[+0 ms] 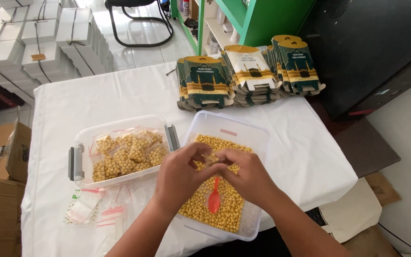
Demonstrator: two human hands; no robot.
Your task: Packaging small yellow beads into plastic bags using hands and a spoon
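Observation:
My left hand and my right hand meet over a clear plastic tub full of small yellow round pieces. Between the fingertips of both hands I pinch a small clear bag holding some of those yellow pieces. An orange-red plastic spoon lies in the tub on the pieces, just below my hands. To the left stands a second clear tub with grey latches, holding several filled small bags.
Empty clear zip bags with red strips lie on the white tablecloth at front left. Stacks of flat printed green-and-gold cartons sit at the far edge. White boxes, cardboard boxes, a chair and a green shelf surround the table.

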